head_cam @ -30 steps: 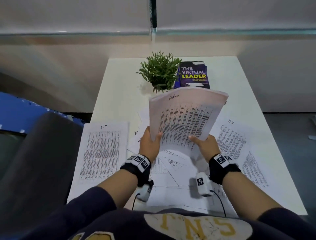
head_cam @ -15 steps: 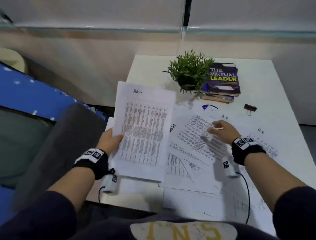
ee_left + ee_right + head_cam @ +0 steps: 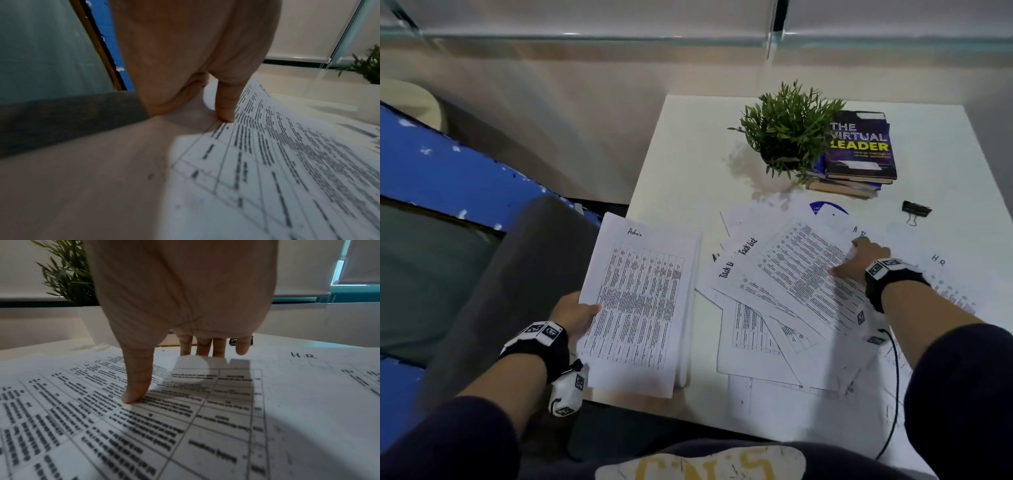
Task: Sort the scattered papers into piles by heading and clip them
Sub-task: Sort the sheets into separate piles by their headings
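One white table is filling the right half of the head view, standing against a pale wall with a glass ledge running along the top of the frame. Blue panelling is crossing the left side, and a grey chair back is sitting at centre left, just beside the table's near corner.

Scattered papers are lying fanned and overlapping across the middle and lower right of the table, some headed "Task List", one at the right headed "H.R". At centre frame a stack headed "Admin" is lying over the table's left edge, above another sheet. The left hand is gripping this stack at its left margin, thumb pressing on top and the fingers hidden underneath.

In the upper right, a green potted plant is standing just beside a small pile of books, the top one titled "The Virtual Leader". The right hand is lying flat on the scattered papers at centre right, fingers straight and thumb tip pressing a printed sheet, holding nothing. A black binder clip is lying alone at the right, below the books.
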`<state>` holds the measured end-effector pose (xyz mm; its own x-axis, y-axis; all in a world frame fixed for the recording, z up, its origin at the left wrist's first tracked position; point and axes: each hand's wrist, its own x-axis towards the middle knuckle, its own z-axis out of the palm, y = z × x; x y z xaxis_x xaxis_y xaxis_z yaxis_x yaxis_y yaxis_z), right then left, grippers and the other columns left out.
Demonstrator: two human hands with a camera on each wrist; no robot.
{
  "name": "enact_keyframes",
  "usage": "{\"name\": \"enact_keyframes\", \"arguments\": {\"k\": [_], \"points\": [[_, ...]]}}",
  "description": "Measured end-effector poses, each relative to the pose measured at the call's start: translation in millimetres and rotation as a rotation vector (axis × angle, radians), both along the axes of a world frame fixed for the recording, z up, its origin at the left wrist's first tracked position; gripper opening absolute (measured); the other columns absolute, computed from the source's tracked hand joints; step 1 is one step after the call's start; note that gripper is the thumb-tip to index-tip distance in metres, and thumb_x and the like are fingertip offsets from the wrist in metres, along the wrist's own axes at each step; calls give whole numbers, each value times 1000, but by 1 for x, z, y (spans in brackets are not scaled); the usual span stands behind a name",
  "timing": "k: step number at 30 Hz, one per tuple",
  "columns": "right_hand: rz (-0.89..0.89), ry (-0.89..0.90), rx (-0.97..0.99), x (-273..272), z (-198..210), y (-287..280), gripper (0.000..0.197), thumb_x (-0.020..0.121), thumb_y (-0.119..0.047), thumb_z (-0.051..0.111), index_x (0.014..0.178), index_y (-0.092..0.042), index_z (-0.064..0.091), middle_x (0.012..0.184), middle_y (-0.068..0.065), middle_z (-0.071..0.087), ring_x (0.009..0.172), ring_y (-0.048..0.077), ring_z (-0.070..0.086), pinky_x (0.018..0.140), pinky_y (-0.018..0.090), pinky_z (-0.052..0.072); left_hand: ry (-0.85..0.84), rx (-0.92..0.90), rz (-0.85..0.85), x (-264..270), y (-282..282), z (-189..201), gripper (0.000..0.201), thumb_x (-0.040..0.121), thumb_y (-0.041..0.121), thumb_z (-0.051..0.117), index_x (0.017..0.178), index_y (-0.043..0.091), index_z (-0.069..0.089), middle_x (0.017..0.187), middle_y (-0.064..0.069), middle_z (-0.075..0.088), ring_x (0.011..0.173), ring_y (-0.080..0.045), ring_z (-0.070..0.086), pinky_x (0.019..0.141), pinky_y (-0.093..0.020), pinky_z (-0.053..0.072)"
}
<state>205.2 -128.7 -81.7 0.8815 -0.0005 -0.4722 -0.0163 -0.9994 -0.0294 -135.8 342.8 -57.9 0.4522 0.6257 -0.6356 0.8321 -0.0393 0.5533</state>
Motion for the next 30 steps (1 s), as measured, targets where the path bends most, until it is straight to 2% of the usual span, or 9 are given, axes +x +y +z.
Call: {"name": "enact_keyframes", "arguments": {"k": [2, 5, 7, 12, 19, 22, 24, 27, 30], "points": [[-42, 38, 12, -7, 6, 2, 96, 59, -61, 80, 132, -11, 43, 124, 14, 58, 117, 34, 54, 97, 42, 43, 29, 38, -29, 2, 0, -3, 25, 91, 8, 65, 116, 7, 67, 110, -15, 71, 99, -35, 67, 93, -47, 53], [-29, 71, -18, -16, 14, 2, 68, 60, -51, 83, 106, -8, 60, 83, 6, 60, 83, 28, 62, 82, 37, 54, 73, 127, -110, 7, -4, -9, 25, 92, 10, 62, 116, 8, 66, 112, -14, 69, 102, -34, 64, 89, -40, 50], [-22, 54, -20, -22, 18, -1, 52, 65, -42, 85, 100, -9, 65, 73, 2, 55, 76, 26, 61, 76, 35, 55, 154, 239, -195, 10, -8, -11, 26, 90, 18, 64, 115, 10, 67, 113, -15, 68, 106, -38, 62, 92, -41, 50], [73, 37, -35, -36, 32, -9, 43, 66, -39, 84, 98, -14, 70, 89, 3, 58, 80, 24, 60, 72, 30, 53, 205, 222, -229, 16, -12, -24, 29, 88, 21, 67, 113, 7, 66, 113, -18, 67, 102, -37, 65, 94, -46, 52], [158, 89, 15, -36, 37, 11, 59, 71, -39, 82, 118, -11, 61, 125, 9, 53, 113, 29, 56, 93, 36, 50, 269, 216, -173, 22, -24, -29, 45, 93, 18, 62, 127, -9, 51, 131, -28, 54, 118, -42, 54, 97, -41, 45], [144, 94, -7, -36, 39, 15, 48, 63, -43, 85, 97, -16, 63, 118, 12, 60, 102, 31, 63, 90, 40, 55, 254, 232, -140, 21, -26, -28, 61, 82, 29, 70, 127, -8, 51, 129, -25, 56, 117, -42, 55, 97, -40, 46], [157, 112, -22, -37, 37, 13, 50, 67, -45, 82, 105, -16, 66, 112, 10, 64, 100, 29, 64, 89, 38, 55, 229, 295, -138, 21, -27, -27, 69, 68, 32, 73, 125, -1, 55, 125, -20, 60, 113, -40, 57, 98, -41, 47], [112, 131, 49, -40, 37, 8, 55, 75, -32, 80, 123, -14, 61, 118, 10, 66, 107, 29, 62, 92, 35, 52, 210, 444, -182, 27, -46, -16, 66, 69, 23, 71, 130, 7, 52, 135, -19, 50, 121, -39, 50, 102, -48, 44], [74, 81, 184, -41, 41, -1, 42, 76, -13, 80, 111, -8, 57, 115, 16, 64, 97, 30, 60, 78, 32, 46, 105, 526, -313, 46, -87, 0, 52, 76, 17, 71, 126, 12, 58, 139, -14, 43, 123, -34, 47, 103, -43, 42]]}}
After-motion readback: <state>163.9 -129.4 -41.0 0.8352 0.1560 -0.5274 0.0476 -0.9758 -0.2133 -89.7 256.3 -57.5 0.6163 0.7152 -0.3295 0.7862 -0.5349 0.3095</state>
